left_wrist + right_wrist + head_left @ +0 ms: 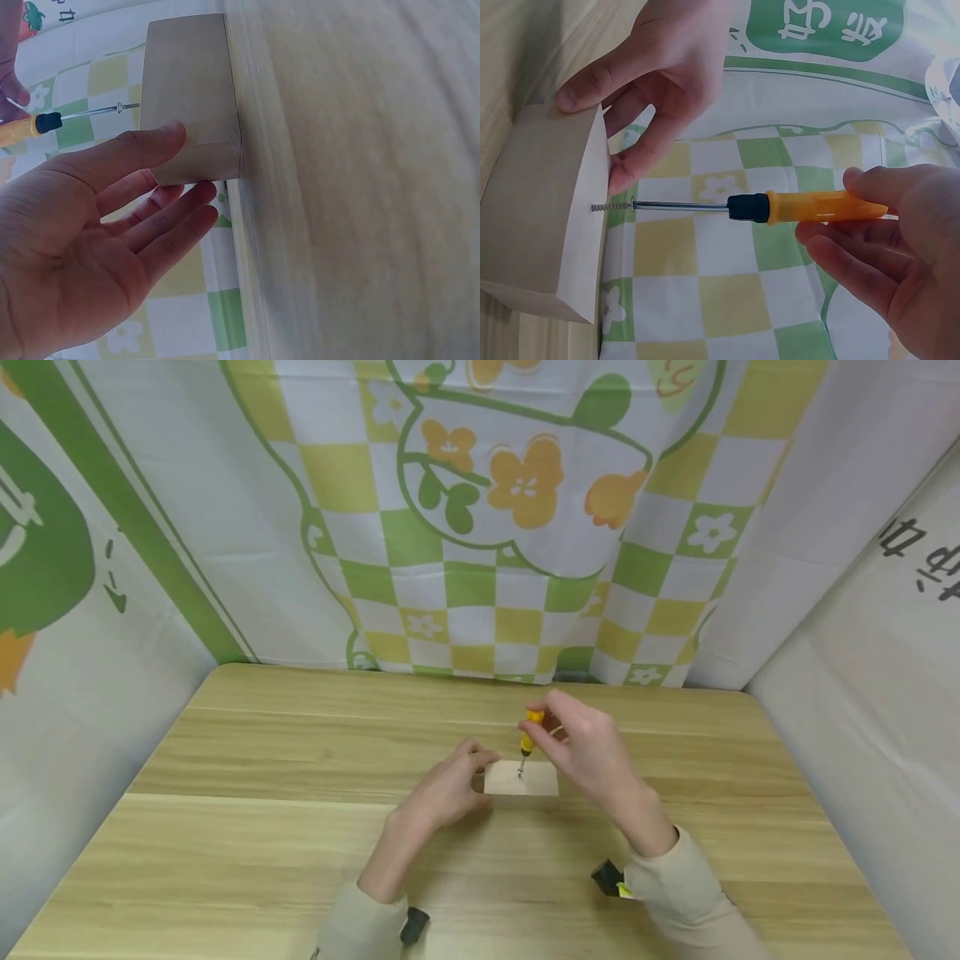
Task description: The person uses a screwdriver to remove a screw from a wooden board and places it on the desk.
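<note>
A pale wooden block (521,779) rests on the table, its long side facing the person. My left hand (448,785) grips the block's left end, thumb on the near face and fingers behind, as the left wrist view shows. A screw (613,206) stands upright in the block's top face, most of its thread exposed. The tip of a screwdriver (750,208) with a yellow-orange handle and dark collar meets the screw's head. My right hand (592,747) pinches the screwdriver's handle between thumb and fingers from above.
The wood-grain table (262,860) reaches back to a checked, flowered curtain (465,568). White printed cloth hangs at both sides. Dark wrist-camera pieces (415,926) stick out by the sleeves near the table's front.
</note>
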Available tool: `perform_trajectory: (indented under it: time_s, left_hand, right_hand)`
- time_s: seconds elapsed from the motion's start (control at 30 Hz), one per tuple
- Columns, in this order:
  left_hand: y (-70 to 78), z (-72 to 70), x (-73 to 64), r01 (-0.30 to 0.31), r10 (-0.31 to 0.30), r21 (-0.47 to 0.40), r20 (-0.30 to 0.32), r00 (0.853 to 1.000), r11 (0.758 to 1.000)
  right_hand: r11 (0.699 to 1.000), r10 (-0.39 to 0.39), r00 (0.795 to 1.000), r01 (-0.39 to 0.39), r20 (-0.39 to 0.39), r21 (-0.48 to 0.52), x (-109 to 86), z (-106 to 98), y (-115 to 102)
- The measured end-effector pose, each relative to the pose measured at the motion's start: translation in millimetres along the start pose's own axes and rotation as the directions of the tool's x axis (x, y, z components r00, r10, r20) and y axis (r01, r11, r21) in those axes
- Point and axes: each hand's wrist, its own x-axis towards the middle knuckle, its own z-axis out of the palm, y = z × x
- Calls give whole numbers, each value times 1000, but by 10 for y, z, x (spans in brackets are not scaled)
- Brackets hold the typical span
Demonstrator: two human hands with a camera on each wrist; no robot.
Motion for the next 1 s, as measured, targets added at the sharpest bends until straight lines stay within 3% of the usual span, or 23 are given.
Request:
perform_trajectory:
  time_s: [0.53,0.8,0.93,1.0]
  left_hand:
    - [-43,-28,4,-51,51,6,0,999,999]
    - [-67,-35,11,-68,68,-23,-3,998,997]
    - [-74,-38,10,-66,66,-36,-5,998,997]
    - [-72,-38,11,-63,62,-37,-6,998,997]
  right_hand:
    - [993,-109,989,103,101,62,51,-42,73]
    - [977,-187,968,164,167,139,69,-81,127]
    - [976,-174,964,141,201,167,74,-93,140]
    - [984,-128,969,97,210,150,75,-93,122]
